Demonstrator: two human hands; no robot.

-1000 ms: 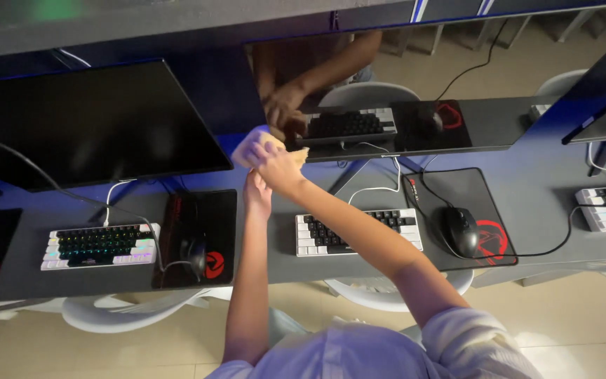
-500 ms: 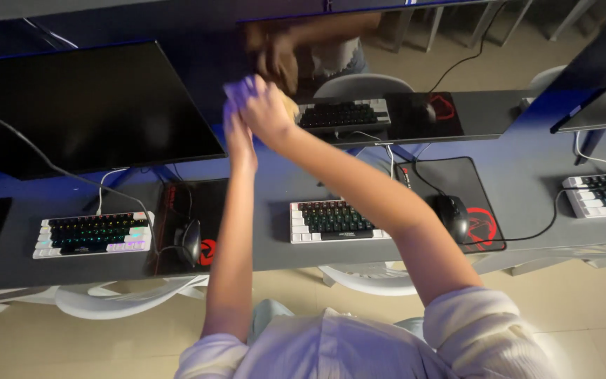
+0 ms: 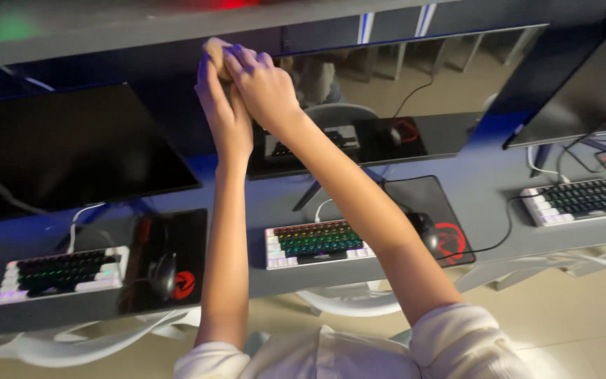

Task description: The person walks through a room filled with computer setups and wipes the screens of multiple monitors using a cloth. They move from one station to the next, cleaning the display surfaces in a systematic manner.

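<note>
Both my hands are raised together at the upper left corner of the dark middle monitor (image 3: 457, 91). My left hand (image 3: 220, 116) reaches straight up, and its fingers close around a small tan cloth (image 3: 214, 50). My right hand (image 3: 266, 88) crosses over from the right and presses on the same cloth and on my left fingers. The cloth sits against the monitor's top edge, just below a grey shelf (image 3: 106, 35). Most of the cloth is hidden by my fingers.
On the grey desk (image 3: 499, 203) below lie a lit keyboard (image 3: 317, 242), a black mouse (image 3: 426, 231) on a black pad with a red mark (image 3: 450, 242), a second keyboard (image 3: 61, 274) and mouse (image 3: 163, 275) at left, and a third keyboard (image 3: 583, 198) at right. Another dark monitor (image 3: 71, 147) stands at left. White chairs (image 3: 345, 302) are tucked under the desk edge.
My joined hands have gone up and to the left, from in front of the screen to its top corner. The view has tilted with them.
</note>
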